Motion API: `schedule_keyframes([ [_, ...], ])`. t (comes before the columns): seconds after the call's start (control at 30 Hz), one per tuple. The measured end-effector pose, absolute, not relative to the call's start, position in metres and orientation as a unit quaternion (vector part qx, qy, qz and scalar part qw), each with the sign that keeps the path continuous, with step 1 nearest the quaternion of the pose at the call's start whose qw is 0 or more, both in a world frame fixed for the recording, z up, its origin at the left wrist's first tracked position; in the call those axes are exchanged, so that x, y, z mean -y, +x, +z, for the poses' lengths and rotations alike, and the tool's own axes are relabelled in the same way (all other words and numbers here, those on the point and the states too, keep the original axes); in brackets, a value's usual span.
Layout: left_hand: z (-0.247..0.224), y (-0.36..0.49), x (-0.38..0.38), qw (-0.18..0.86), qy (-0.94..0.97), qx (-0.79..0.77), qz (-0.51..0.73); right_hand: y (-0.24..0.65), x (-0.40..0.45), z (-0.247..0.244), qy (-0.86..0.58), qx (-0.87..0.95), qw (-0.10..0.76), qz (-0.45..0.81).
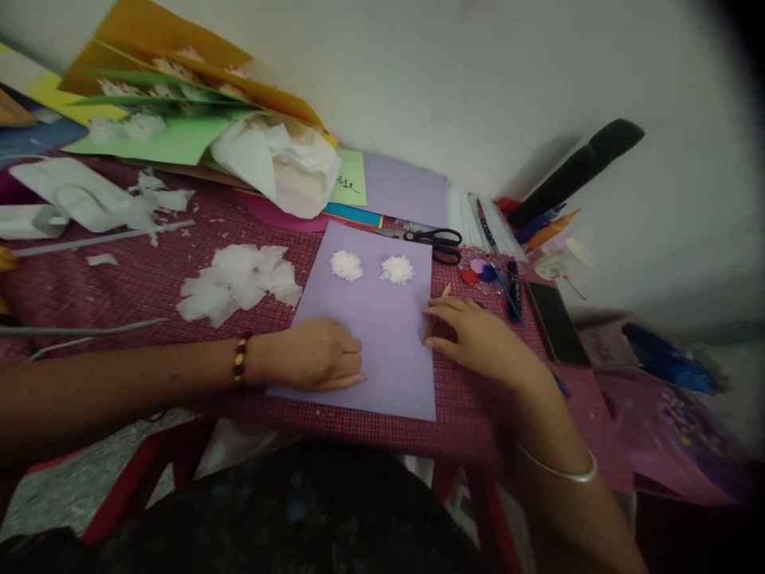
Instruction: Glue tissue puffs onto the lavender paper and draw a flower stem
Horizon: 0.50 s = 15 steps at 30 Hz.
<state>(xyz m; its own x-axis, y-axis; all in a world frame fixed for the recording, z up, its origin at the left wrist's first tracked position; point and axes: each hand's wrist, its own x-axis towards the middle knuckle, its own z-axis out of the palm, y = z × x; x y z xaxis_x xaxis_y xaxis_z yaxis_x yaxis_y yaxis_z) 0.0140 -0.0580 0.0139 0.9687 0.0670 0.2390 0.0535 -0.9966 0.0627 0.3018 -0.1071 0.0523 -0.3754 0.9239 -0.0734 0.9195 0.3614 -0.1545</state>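
A light purple sheet of paper [388, 351] lies on the table, with two crumpled white tissue tufts, one on the left [346, 265] and one on the right [397, 269], near its top. My left hand [319, 355] rests on the sheet's lower left, fingers curled in and nothing visible in them. At the sheet's right edge, the fingers and thumb of my right hand [472, 335] close around a thin tan wooden stick [446, 290]. Most of that stick is hidden by the fingers. Loose white tissue pieces [242, 279] lie left of the sheet.
Black-handled scissors [442, 237] lie behind the sheet. A phone [557, 323], a black marker [514, 291] and small coloured discs [478, 271] sit to the right. Folded coloured cards [173, 119] lean at the back left, near a white glue gun [77, 195].
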Motion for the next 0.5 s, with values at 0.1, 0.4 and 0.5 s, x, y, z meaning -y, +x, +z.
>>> schedule_keyframes([
  [0.1, 0.026, 0.008, 0.065, 0.003, 0.994, -0.021, 0.107, 0.298, 0.106, 0.051, -0.565, 0.821, 0.021, 0.081],
  [0.4, 0.025, -0.045, 0.136, 0.043, 0.936, -0.346, 0.054, 0.299, 0.103, 0.044, -0.559, 0.826, 0.021, 0.074],
  [0.5, 0.019, -0.047, 0.149, 0.069, 0.939, -0.334, 0.051, 0.3, 0.101, 0.041, -0.552, 0.83, 0.023, 0.068],
])
